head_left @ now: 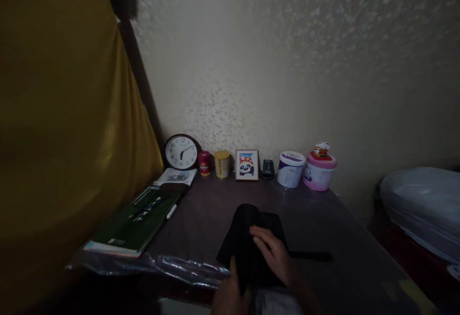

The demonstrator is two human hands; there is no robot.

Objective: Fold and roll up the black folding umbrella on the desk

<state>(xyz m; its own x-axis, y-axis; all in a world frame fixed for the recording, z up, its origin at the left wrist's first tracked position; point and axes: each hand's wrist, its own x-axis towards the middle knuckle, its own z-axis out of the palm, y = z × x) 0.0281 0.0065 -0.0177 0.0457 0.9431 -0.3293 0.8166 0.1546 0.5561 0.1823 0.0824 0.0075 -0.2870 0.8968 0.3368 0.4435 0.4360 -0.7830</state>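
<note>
Dark table has a black cloth near its front edge, with the right hand lying flattish on top, fingers out, gripping nothing, and the left hand at the near side, can't tell if it's pinching tbh.

- Dim, greyish light; the patterned wall is palest at upper centre, the light's source out of view.
- Shadow darkens the corners, nearly black at lower left.
- Glare streaks the clear plastic along the front edge of the tabletop.
- The black item loses most detail in darkness.
- The fingers look slightly soft.
- Wide-angle distortion stretches the outer edges.
</note>
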